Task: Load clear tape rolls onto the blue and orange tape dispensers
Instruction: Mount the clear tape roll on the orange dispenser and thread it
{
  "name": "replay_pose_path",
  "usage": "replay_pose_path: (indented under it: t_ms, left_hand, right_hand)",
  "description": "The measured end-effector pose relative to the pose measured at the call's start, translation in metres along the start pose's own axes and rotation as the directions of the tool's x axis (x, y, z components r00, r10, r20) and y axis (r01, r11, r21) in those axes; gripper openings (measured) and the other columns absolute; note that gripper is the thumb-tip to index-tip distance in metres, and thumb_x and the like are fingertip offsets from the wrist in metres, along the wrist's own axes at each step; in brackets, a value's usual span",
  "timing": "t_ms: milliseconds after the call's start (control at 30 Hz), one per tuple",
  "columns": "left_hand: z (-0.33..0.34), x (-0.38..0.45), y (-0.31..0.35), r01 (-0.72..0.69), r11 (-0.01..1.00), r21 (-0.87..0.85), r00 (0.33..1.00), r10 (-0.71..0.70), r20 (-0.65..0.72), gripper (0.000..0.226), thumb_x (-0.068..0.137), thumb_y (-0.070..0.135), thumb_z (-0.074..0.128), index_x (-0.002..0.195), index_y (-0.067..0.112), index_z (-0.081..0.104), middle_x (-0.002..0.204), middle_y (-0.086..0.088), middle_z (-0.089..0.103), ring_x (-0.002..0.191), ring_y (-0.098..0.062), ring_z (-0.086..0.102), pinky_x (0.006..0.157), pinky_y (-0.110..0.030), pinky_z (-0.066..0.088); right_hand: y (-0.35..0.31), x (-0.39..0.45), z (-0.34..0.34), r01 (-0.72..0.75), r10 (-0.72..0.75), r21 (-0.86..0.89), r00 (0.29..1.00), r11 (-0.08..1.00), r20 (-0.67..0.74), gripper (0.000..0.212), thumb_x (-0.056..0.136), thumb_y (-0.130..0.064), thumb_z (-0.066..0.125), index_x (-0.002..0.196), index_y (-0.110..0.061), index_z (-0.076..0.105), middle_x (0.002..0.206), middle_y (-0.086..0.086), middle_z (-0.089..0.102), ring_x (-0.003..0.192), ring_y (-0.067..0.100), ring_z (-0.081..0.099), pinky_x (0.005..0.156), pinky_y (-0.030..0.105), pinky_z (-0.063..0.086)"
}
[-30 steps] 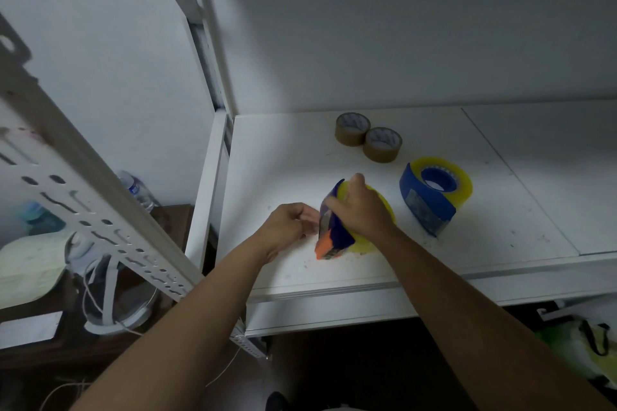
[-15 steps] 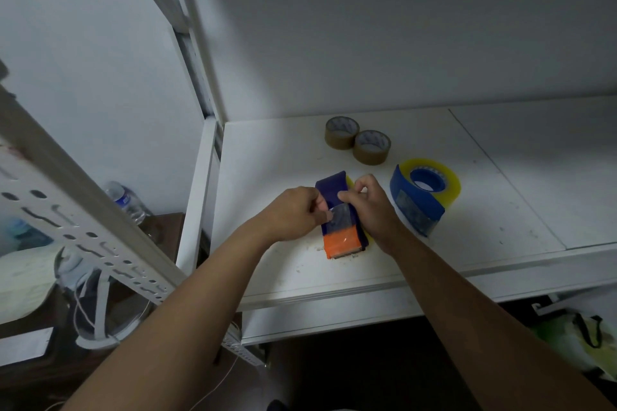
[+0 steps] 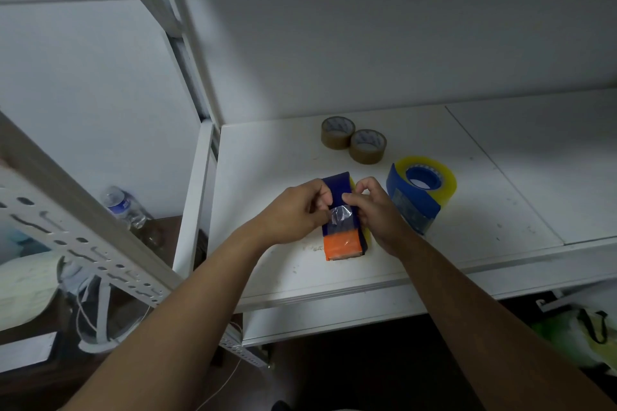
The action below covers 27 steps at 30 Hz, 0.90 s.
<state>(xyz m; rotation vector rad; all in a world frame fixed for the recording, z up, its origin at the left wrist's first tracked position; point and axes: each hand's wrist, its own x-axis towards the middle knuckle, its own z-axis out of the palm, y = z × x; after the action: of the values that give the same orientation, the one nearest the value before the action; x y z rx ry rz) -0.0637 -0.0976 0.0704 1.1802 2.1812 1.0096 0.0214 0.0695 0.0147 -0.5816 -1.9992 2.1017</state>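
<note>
White shelf board (image 3: 500, 157), scuffed and speckled, carries a blue and orange tape dispenser (image 3: 342, 227) near its front edge. Left hand (image 3: 293, 210) and right hand (image 3: 374, 207) each pinch its clear tape end (image 3: 340, 215). Second loaded dispenser (image 3: 419, 192) just right; two brown rolls (image 3: 354, 140) behind.

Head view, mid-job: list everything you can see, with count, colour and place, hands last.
Blue and orange tape dispenser: one, near the front of the white shelf, between both hands.
Loose clear tape end: one, see-through, over that dispenser's top, pinched.
Blue dispenser holding a yellowish clear tape roll: one, on the shelf to the right.
Brown tape rolls: two, side by side behind.
Plastic water bottle: one, clear, lower left, off the shelf.
Perforated white metal rail: one, slanting at left.
Green bag: one, lower right.
Left hand: pinching the tape.
Right hand: gripping the dispenser.
</note>
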Motion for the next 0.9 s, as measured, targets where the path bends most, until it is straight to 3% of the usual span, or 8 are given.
replay_pose_path:
  t_ms: [200, 333, 467, 667, 900]
  left_hand:
    - [-0.009, -0.001, 0.002, -0.023, 0.988, -0.155, 1.000, 0.025, 0.009, 0.020, 0.092, -0.001, 0.051, 0.093, 0.018, 0.058, 0.085, 0.001, 0.060, 0.082, -0.015, 0.057, 0.079, -0.035, 0.053]
    - [-0.003, 0.004, -0.001, -0.069, 0.998, 0.011, 0.997, 0.069, 0.039, 0.019, 0.094, 0.004, 0.053, 0.092, 0.019, 0.064, 0.089, 0.006, 0.064, 0.085, -0.009, 0.059, 0.074, -0.021, 0.047]
    - [0.010, 0.006, -0.007, -0.136, 0.985, 0.111, 0.990, 0.139, -0.019, 0.018, 0.094, 0.007, 0.054, 0.096, 0.018, 0.068, 0.091, 0.013, 0.060, 0.086, -0.005, 0.056, 0.074, -0.013, 0.041]
    - [0.011, 0.009, -0.007, -0.230, 0.931, 0.282, 0.967, 0.250, -0.038, 0.017, 0.092, 0.006, 0.055, 0.099, 0.016, 0.067, 0.088, 0.015, 0.049, 0.084, -0.007, 0.047, 0.074, -0.015, 0.037]
    - [0.018, 0.009, -0.015, -0.122, 0.983, 0.136, 0.990, 0.131, -0.052, 0.012, 0.083, 0.028, 0.052, 0.095, 0.026, 0.057, 0.101, 0.005, 0.044, 0.093, -0.014, 0.049, 0.086, -0.034, 0.049]
  right_hand:
    - [0.000, 0.001, -0.008, -0.024, 0.023, 0.034, 1.000, 0.999, 0.007, 0.015, 0.092, -0.018, 0.057, 0.084, -0.020, 0.043, 0.083, 0.005, 0.060, 0.084, 0.028, 0.054, 0.072, 0.040, 0.040]
    - [-0.001, 0.000, -0.006, -0.009, 0.010, -0.015, 1.000, 1.000, 0.027, 0.015, 0.092, -0.019, 0.056, 0.086, -0.018, 0.042, 0.092, 0.013, 0.058, 0.087, 0.030, 0.055, 0.075, 0.042, 0.041]
    - [-0.002, -0.001, -0.005, -0.011, 0.011, -0.004, 0.999, 1.000, 0.032, 0.016, 0.086, -0.027, 0.060, 0.080, -0.025, 0.046, 0.092, 0.010, 0.060, 0.088, 0.028, 0.057, 0.076, 0.043, 0.043]
    - [-0.003, 0.000, -0.006, -0.026, 0.025, 0.034, 0.999, 0.999, 0.033, 0.020, 0.081, -0.030, 0.061, 0.082, -0.021, 0.044, 0.093, 0.015, 0.056, 0.087, 0.030, 0.052, 0.076, 0.044, 0.038]
    - [0.001, 0.001, -0.005, -0.022, 0.020, 0.028, 0.998, 0.999, 0.066, 0.016, 0.091, -0.019, 0.057, 0.086, -0.018, 0.043, 0.091, 0.012, 0.058, 0.085, 0.025, 0.055, 0.073, 0.038, 0.044]
